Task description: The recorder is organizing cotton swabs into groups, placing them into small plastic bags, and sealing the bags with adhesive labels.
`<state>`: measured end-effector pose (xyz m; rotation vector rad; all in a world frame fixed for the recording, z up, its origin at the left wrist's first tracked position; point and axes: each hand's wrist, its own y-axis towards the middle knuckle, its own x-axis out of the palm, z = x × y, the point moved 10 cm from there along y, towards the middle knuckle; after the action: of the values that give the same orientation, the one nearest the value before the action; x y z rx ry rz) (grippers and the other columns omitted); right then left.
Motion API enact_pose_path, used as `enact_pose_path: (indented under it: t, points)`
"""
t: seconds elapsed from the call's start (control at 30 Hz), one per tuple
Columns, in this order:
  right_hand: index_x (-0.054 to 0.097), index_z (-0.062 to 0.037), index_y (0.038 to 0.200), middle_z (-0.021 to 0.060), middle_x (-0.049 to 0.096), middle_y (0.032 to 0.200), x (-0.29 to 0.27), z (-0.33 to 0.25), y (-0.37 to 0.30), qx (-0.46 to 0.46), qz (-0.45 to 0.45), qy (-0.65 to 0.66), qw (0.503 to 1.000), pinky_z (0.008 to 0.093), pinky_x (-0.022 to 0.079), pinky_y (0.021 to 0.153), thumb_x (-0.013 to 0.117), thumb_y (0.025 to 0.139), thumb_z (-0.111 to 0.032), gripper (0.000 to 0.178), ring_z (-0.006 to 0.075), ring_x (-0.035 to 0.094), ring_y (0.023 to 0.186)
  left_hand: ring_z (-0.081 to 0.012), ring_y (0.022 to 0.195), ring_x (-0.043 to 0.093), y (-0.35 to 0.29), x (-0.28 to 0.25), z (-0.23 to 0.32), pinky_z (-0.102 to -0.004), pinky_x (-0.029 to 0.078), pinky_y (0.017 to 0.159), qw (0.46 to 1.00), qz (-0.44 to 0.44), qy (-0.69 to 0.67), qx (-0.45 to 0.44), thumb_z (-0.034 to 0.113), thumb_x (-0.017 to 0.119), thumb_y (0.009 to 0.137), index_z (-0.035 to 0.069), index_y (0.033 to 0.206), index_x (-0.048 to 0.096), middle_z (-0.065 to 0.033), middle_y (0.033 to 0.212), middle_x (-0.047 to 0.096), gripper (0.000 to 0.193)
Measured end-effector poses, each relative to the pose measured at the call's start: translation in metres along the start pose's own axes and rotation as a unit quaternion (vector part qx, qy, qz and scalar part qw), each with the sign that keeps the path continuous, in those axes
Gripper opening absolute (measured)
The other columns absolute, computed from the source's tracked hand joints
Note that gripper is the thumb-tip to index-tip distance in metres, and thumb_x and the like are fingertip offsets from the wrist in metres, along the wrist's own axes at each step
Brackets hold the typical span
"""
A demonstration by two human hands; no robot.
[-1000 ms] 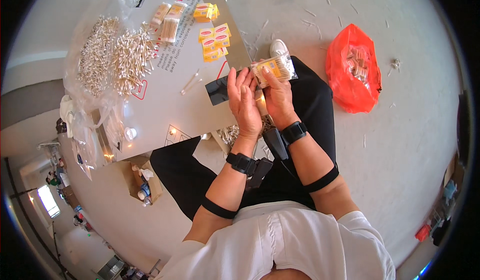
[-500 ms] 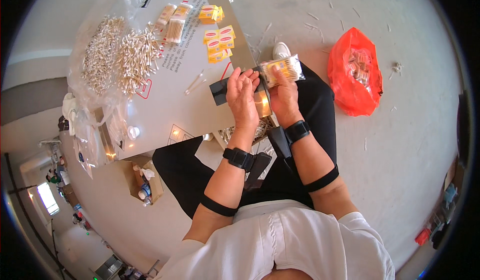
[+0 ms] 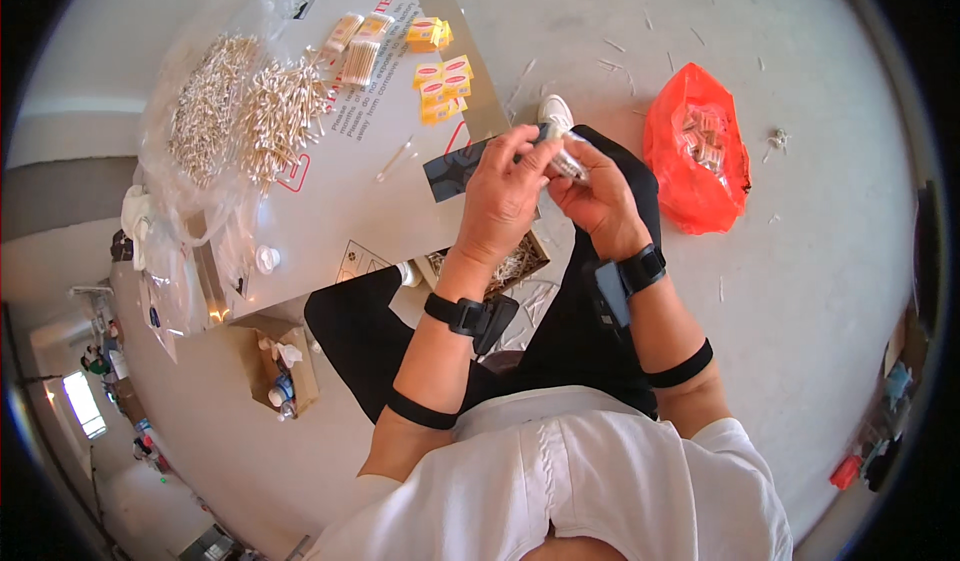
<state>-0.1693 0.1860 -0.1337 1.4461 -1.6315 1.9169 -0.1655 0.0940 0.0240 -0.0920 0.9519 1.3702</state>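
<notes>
A small clear pack of cotton swabs (image 3: 570, 166) is held between my hands just past the table's right edge, turned so its end shows. My right hand (image 3: 603, 201) is closed around it from the right. My left hand (image 3: 503, 201) reaches over from the left, its fingers bent and pinching the pack's upper end. Beneath my left hand lies a dark flat plate (image 3: 455, 174) at the table edge. Yellow printed cards (image 3: 442, 91) sit in stacks farther up, beside wrapped swab bundles (image 3: 360, 61).
A big clear bag spills loose cotton swabs (image 3: 275, 121) across the table's left. On the floor at right stands a red plastic bag (image 3: 690, 196) with packs inside. An open box of swabs (image 3: 520, 264) is below the table edge, and a carton (image 3: 265, 371) stands at lower left.
The pack has been tipped from lying flat with its yellow card showing to end-on. My left hand has moved from beside it onto it, and the right hand has shifted slightly right.
</notes>
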Motion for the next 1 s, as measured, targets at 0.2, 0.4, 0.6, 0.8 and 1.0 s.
enact_pose_path:
  t: [0.2,0.4,0.6,0.8,1.0]
  points:
    - [0.059,0.0007,0.1,0.0088,0.063,0.084,0.024,0.049,-0.017,0.157,-0.057,-0.05,0.985,0.0216,0.049,0.049,0.056,0.097,-0.015,0.017,0.0167,0.06,0.067,-0.0219,0.077,0.059,-0.018,-0.035,0.03,-0.0331,0.052,0.064,0.983,-0.017,0.129,0.129,-0.001,0.071,0.072,0.006,0.1,0.067,-0.0056,0.09,0.058,0.029]
    - [0.059,0.0019,0.099,0.0097,0.062,0.082,0.038,0.087,-0.019,0.244,-0.072,-0.111,0.961,0.0209,0.051,0.049,0.056,0.098,-0.02,0.022,0.0163,0.06,0.066,-0.0244,0.075,0.058,-0.04,-0.06,0.029,-0.0349,0.051,0.061,0.965,-0.013,0.197,0.173,0.001,0.069,0.071,0.002,0.091,0.063,-0.0075,0.086,0.057,0.021]
    - [0.065,0.0014,0.108,0.0059,0.064,0.089,0.059,0.03,-0.036,-0.108,0.008,-0.515,0.85,0.0224,0.049,0.064,0.066,0.094,-0.021,0.027,0.0089,0.058,0.071,-0.028,0.076,0.058,-0.055,-0.089,-0.007,-0.0372,0.05,0.063,0.98,0.053,0.175,0.073,-0.002,0.069,0.073,0.001,0.084,0.058,-0.0093,0.082,0.055,0.016]
    - [0.072,-0.0046,0.107,0.0041,0.062,0.094,0.119,0.046,-0.062,-0.374,-0.187,-0.637,0.648,0.0242,0.048,0.067,0.074,0.076,0.004,0.033,0.0115,0.058,0.078,-0.0293,0.076,0.059,-0.065,-0.101,-0.025,-0.0386,0.05,0.064,0.985,0.089,0.143,0.024,-0.005,0.07,0.072,0.001,0.084,0.058,-0.0096,0.081,0.055,0.018]
    - [0.071,-0.001,0.09,0.0079,0.062,0.088,0.123,0.051,-0.054,-0.439,-0.171,-0.658,0.587,0.0285,0.05,0.069,0.075,0.077,0.0,0.014,0.0191,0.062,0.079,-0.0266,0.073,0.059,-0.071,-0.098,-0.048,-0.0363,0.049,0.062,0.992,0.104,0.06,-0.039,-0.006,0.071,0.073,0.004,0.089,0.062,-0.0081,0.081,0.054,0.021]
